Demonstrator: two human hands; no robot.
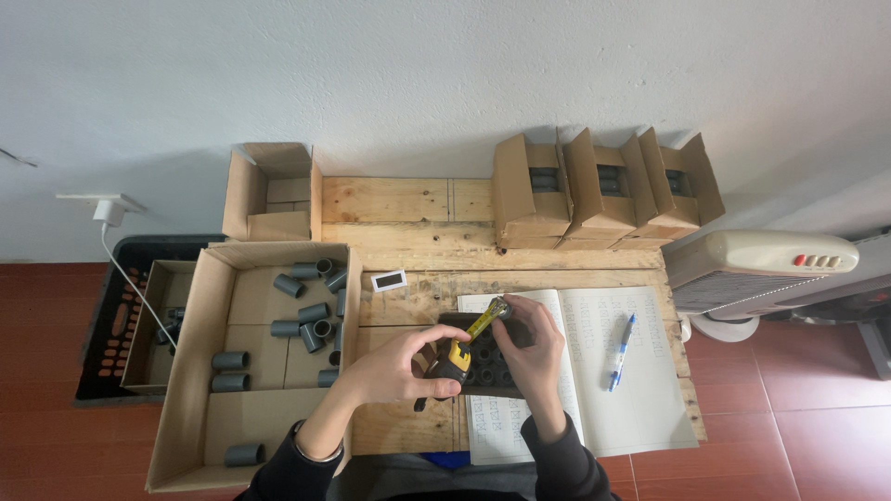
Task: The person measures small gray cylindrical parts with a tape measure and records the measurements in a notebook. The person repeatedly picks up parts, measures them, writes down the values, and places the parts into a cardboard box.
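The left hand [399, 366] was closed around the yellow and black case of a tape measure [455, 357], near the front edge of the wooden table [408, 199]. The right hand [534, 339] pinched the end of the yellow tape and held it against a small grey pipe piece [506, 311]. Both hands were above a dark tray [487, 371] of grey pipe pieces, which lay on the left page of an open notebook [631, 408]. A blue pen [620, 351] lay on the right page. At the left edge, a large open cardboard box [186, 390] held loose grey pipe pieces [311, 315]. Three smaller boxes [603, 190] stood at the back right corner.
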